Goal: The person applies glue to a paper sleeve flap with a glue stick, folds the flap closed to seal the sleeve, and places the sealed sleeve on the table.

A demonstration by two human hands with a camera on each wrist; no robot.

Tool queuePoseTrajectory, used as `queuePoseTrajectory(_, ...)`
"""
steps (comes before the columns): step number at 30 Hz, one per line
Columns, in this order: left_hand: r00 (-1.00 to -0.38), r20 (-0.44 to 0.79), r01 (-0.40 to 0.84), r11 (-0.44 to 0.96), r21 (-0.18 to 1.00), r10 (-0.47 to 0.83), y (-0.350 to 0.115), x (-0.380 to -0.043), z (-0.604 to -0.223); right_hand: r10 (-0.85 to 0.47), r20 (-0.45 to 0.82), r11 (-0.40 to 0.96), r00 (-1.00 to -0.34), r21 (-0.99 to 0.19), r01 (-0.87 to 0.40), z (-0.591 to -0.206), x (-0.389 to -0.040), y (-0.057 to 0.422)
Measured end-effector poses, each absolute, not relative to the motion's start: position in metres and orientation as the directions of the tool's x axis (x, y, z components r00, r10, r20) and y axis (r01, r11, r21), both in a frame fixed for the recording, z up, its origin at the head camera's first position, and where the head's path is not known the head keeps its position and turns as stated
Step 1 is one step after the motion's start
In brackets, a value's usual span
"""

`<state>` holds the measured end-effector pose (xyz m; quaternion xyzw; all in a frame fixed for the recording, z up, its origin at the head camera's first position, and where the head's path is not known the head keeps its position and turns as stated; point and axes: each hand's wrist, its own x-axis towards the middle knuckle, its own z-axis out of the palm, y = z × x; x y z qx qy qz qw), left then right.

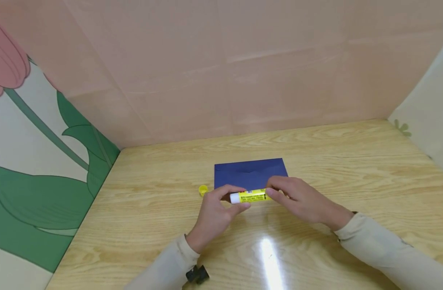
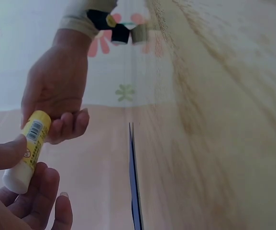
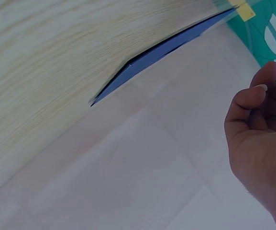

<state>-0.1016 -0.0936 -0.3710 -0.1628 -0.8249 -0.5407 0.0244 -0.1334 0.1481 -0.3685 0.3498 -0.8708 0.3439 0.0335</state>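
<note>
A yellow glue stick [image 1: 254, 196] with a white end is held level above the table in the head view. My left hand [image 1: 215, 215] grips it near the white end, thumb in front and fingers behind. My right hand [image 1: 302, 199] pinches the yellow end between thumb and bent forefinger. In the left wrist view the glue stick [image 2: 30, 148] lies between the left hand's thumb and fingers, with the right hand [image 2: 56, 91] at its far end. In the right wrist view the right hand [image 3: 259, 129] hides the stick. Behind both hands lies a dark blue envelope [image 1: 248, 171].
A small yellow cap [image 1: 203, 190] sits on the wooden table [image 1: 152, 193], left of the envelope. Pinkish sheeting [image 1: 225, 72] rises at the table's back edge. A panel with tulip pictures [image 1: 36, 193] stands along the left, and a pale one [image 1: 431, 104] at right.
</note>
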Motion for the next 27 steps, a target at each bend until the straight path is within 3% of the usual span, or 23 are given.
queuePoseTrajectory(27, -0.947, 0.228, 0.302, 0.379, 0.875, 0.227, -0.0942, -0.1023, -0.3723, -0.578, 0.27, 0.525, -0.77, -0.6, -0.604, -0.3684, -0.1338, 0.1473)
